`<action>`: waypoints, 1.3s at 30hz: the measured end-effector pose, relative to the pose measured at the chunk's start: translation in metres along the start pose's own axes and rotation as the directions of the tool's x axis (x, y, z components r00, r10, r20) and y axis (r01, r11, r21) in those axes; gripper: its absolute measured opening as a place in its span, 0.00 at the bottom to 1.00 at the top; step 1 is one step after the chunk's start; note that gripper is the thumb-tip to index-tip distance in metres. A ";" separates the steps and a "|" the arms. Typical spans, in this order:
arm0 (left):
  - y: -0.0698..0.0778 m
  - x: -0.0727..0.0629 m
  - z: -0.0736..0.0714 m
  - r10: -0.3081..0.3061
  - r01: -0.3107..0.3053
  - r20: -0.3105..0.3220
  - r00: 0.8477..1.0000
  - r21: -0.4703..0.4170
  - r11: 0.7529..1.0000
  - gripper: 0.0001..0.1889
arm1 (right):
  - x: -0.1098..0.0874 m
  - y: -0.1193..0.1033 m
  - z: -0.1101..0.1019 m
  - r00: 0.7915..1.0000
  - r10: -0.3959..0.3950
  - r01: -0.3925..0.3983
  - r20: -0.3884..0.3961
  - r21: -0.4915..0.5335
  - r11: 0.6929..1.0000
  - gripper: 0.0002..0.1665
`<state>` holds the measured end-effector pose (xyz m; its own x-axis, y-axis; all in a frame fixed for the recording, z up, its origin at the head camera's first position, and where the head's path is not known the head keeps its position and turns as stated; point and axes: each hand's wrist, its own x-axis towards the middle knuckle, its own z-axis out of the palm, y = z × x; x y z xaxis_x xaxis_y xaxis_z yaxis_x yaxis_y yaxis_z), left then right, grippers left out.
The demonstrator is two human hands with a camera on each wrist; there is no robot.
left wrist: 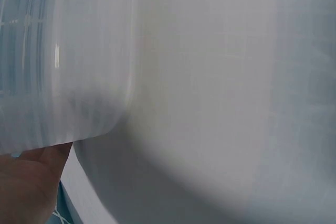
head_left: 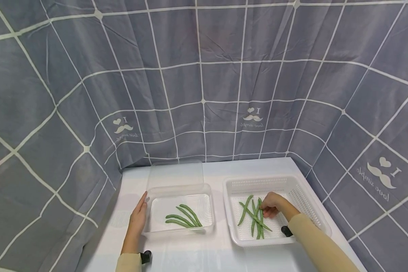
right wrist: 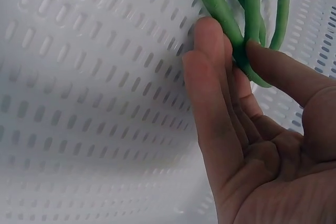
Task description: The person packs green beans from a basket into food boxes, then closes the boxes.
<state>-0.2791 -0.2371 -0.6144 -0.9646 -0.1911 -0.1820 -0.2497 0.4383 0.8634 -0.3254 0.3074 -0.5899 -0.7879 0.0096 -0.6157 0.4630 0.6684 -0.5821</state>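
Note:
My right hand (head_left: pixel 273 204) reaches into a white perforated basket (head_left: pixel 232 230) where several green beans (head_left: pixel 255 217) lie crossed over one another. In the right wrist view, the thumb and fingertips pinch a green bean (right wrist: pixel 216 1) near its end, with other beans close behind it. On the left stands a clear plastic container (head_left: pixel 156 206), which holds several green beans (head_left: pixel 183 217) in its front right part. Straight fingers of my left hand (head_left: pixel 138 217) rest against the container's left side. The left wrist view shows that hand only partly, beside the container's wall (left wrist: pixel 94 77).
A clear flat lid (head_left: pixel 175 174) lies behind the container. Both vessels stand on a white table (head_left: pixel 204 251), the basket to the right of the container with a narrow gap between. A grey checked curtain (head_left: pixel 221 83) encloses the table at the back and sides.

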 end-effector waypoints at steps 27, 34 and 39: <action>0.004 -0.003 -0.001 0.007 -0.007 0.009 1.000 -0.004 1.000 0.29 | -0.017 -0.009 -0.014 0.992 -0.122 0.123 -0.016 0.139 0.983 0.16; 0.002 -0.002 -0.001 0.007 -0.007 0.004 1.000 0.009 1.000 0.29 | -0.018 -0.013 -0.015 0.989 -0.146 0.144 -0.004 0.169 0.975 0.20; 0.001 0.000 0.000 0.003 -0.003 0.003 1.000 0.015 1.000 0.29 | -0.018 -0.016 -0.016 0.983 -0.180 0.169 0.027 0.226 0.959 0.23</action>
<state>-0.2789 -0.2368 -0.6133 -0.9656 -0.1874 -0.1803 -0.2478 0.4525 0.8567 -0.3251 0.3088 -0.5608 -0.8470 -0.1308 -0.5153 0.4027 0.4748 -0.7825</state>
